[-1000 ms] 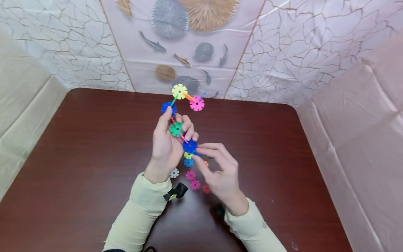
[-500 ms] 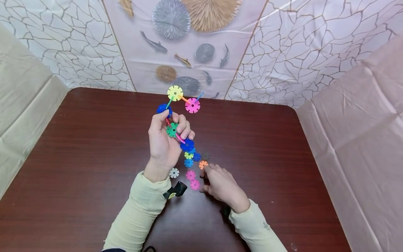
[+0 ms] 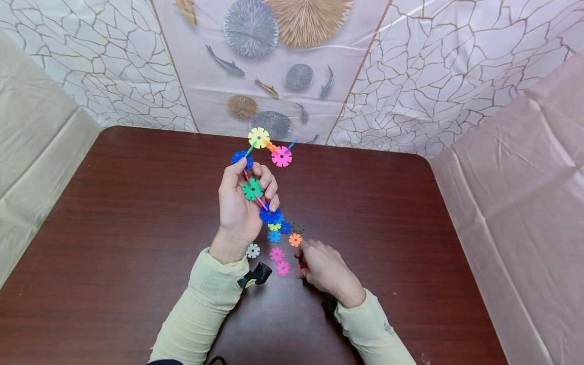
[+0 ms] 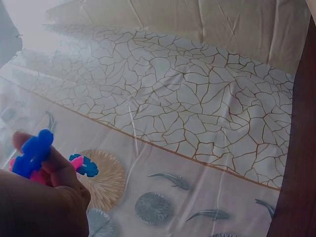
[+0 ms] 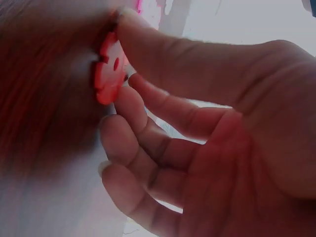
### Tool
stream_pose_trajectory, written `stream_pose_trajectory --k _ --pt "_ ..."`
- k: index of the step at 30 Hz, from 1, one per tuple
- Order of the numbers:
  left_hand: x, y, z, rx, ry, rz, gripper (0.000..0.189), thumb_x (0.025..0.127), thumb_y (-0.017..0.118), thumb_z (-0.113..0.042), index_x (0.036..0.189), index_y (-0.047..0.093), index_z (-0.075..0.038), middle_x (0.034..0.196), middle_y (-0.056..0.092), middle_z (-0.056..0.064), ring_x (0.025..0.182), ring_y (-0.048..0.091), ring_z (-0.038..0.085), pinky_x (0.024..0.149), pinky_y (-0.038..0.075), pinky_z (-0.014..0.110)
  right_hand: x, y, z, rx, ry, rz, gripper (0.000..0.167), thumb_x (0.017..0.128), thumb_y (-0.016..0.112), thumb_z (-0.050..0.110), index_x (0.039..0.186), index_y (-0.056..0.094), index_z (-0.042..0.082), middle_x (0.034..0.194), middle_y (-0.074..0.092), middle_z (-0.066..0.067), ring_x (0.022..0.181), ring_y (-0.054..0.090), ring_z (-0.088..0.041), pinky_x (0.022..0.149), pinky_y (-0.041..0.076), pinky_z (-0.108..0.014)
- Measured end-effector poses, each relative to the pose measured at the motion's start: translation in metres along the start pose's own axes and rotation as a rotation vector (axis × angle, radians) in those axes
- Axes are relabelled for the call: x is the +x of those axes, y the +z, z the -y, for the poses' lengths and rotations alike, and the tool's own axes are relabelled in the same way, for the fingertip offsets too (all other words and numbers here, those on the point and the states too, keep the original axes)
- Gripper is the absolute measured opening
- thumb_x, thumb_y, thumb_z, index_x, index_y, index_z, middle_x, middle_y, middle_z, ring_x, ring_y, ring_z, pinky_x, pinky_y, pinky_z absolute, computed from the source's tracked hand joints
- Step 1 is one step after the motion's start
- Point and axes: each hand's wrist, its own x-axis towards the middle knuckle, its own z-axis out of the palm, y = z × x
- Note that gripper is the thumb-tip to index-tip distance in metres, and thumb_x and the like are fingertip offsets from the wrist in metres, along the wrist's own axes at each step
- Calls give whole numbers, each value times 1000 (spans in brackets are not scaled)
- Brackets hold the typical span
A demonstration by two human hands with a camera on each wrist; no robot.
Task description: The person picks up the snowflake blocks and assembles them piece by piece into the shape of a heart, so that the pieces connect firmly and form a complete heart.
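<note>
My left hand (image 3: 239, 213) holds up a zigzag chain of linked, notched plastic discs. It runs from a yellow disc (image 3: 259, 138) and a pink disc (image 3: 281, 156) at the far end, past a green disc (image 3: 253, 189) in the palm, to a blue disc (image 3: 270, 214) at the near end. Only part of the chain, including a blue disc (image 4: 33, 154), shows in the left wrist view. Low over the table, my right hand (image 3: 329, 268) pinches a red notched disc (image 5: 111, 70) between thumb and fingers, the disc tilted up.
Loose discs lie on the brown table (image 3: 137, 228) between the hands: orange (image 3: 295, 240), white (image 3: 253, 251), two pink (image 3: 283, 268), and several blue, yellow and dark ones partly under the chain. A patterned curtain (image 3: 274, 66) hangs behind the table's far edge.
My right hand has moved from the chain's near end down to the table and now grips the red disc there. The left hand keeps the chain raised, shifting only slightly.
</note>
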Motion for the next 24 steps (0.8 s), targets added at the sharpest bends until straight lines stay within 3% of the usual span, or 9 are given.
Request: stream_pose_trajectory --k 5,8,12,18,24 --pt "0 1 -1 -74 3 52 41 104 30 -44 95 50 -10 77 50 3 54 49 13 41 44 20 1 1 -1 35 18 5 23 79 82 19 88 61 14 76 50 6 69 48 -14 59 45 -30" --pt "0 1 -1 -89 13 77 44 104 29 -48 100 51 -10 78 49 4 54 50 13 40 45 21 2 -1 0 116 34 -22 18 83 79 20 85 61 17 77 50 8 68 49 -10 60 46 -28" --pt "0 2 -1 -84 25 81 42 106 28 -43 105 54 -10 79 49 4 55 50 14 40 46 22 0 -11 6 324 34 -166 16 86 76 23 84 60 20 75 54 9 63 50 -9 57 46 -27" --pt "-1 4 0 -33 42 67 36 107 29 -35 109 54 -10 81 50 4 58 52 14 45 49 23 -10 -31 21 693 -64 -402 16 90 69 24 95 55 19 76 63 5 61 55 -15 53 47 -27" --pt "-1 4 0 -19 53 79 44 104 29 -46 107 55 -10 80 51 4 58 53 13 45 48 22 -23 -45 40 824 -207 -554 22 88 71 5 102 53 9 84 70 -1 74 66 -17 66 53 -27"
